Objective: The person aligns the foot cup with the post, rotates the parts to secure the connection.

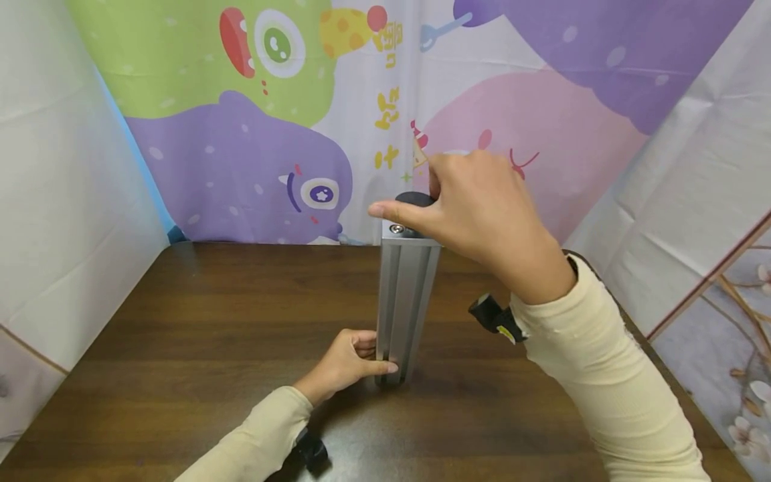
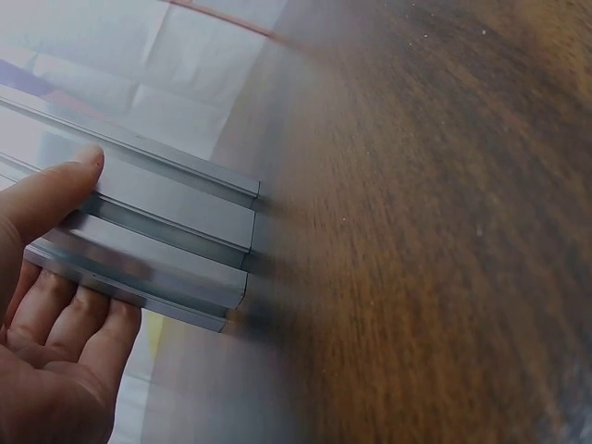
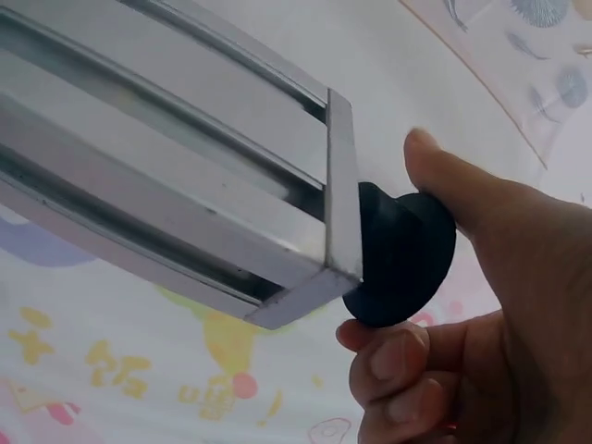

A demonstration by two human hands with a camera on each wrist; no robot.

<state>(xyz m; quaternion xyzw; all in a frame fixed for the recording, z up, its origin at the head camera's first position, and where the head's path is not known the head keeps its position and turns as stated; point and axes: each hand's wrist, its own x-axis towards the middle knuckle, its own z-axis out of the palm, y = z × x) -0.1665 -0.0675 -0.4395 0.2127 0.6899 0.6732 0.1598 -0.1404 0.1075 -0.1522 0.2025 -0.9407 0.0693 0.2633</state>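
A silver aluminium extrusion profile (image 1: 399, 301) with lengthwise slots stands upright on the brown table. A flat metal end plate (image 3: 340, 199) caps its top, with a screw visible in the head view. On that plate sits a round black knob (image 3: 407, 254). My right hand (image 1: 482, 207) holds the knob from above, its thumb on one side and curled fingers on the other. Low down, my left hand (image 1: 343, 365) grips the profile between thumb and fingers, just above the tabletop. In the left wrist view the profile's lower end (image 2: 245, 250) is close to the wood; contact is blurred.
The wooden table (image 1: 229, 335) spreads around the profile. A cartoon-printed curtain (image 1: 253, 154) hangs behind its back edge, with white cloth walls (image 1: 48, 167) at the sides. Black wrist cameras (image 1: 313, 454) are strapped below both hands.
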